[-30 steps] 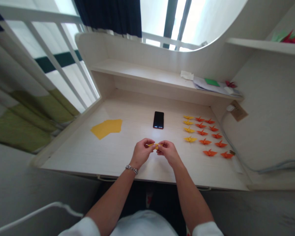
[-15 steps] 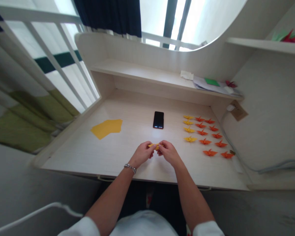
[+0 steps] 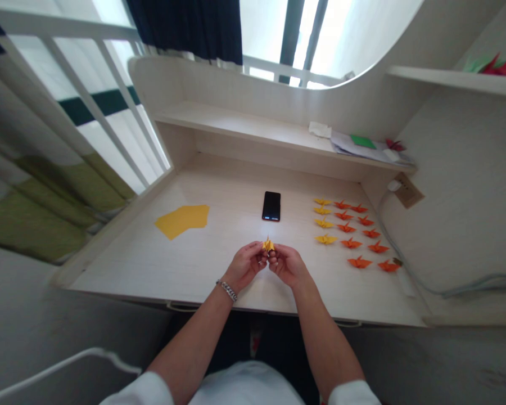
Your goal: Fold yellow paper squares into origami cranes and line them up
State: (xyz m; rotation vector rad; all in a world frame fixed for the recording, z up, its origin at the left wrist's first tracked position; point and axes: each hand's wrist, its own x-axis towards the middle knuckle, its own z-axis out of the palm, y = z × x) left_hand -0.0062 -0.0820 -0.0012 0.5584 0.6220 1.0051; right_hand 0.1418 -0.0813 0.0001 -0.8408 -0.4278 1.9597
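Observation:
A small yellow origami crane [image 3: 269, 245] is pinched between my two hands, above the front part of the desk. My left hand [image 3: 248, 264] has its fingers closed on the crane's left side, and a silver chain bracelet circles that wrist. On the right side of the crane, my right hand [image 3: 287, 264] grips it with thumb and fingers. The crane's lower part is hidden behind my fingertips. Yellow paper sheets [image 3: 183, 220] lie flat and overlapping to the left of my hands.
A black phone [image 3: 271, 206] lies beyond my hands. To the right stand several yellow cranes [image 3: 325, 239] in a column and several orange cranes [image 3: 351, 243] in two columns. A shelf [image 3: 236, 126] with papers [image 3: 346, 143] runs along the back. A grey cable [image 3: 468, 287] lies at the right.
The folded yellow paper, flat and low between my fingertips before, now stands upright with a pointed tip showing. My hands have turned, with the fingers curled beneath it.

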